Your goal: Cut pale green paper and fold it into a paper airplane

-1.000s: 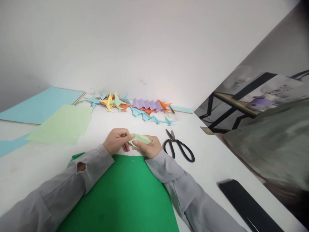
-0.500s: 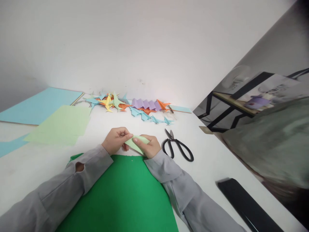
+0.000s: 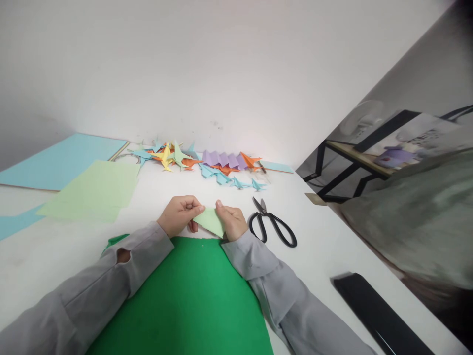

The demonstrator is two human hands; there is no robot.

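Note:
A small folded piece of light green paper is held between both hands above the far edge of a green sheet. My left hand pinches its left corner between thumb and fingers. On the other side, my right hand grips the right end, its thumb pointing up along the paper and its fingers mostly behind. Black-handled scissors lie on the table just right of my right hand, their blades apart.
Folded paper figures and a purple pleated strip lie along the wall. Light green sheets and a blue sheet are at left. A black object lies front right, near grey-green fabric.
My right thumb has moved right and up across the paper, from lying over it to its right end, so more of the green surface shows. My left hand has barely moved.

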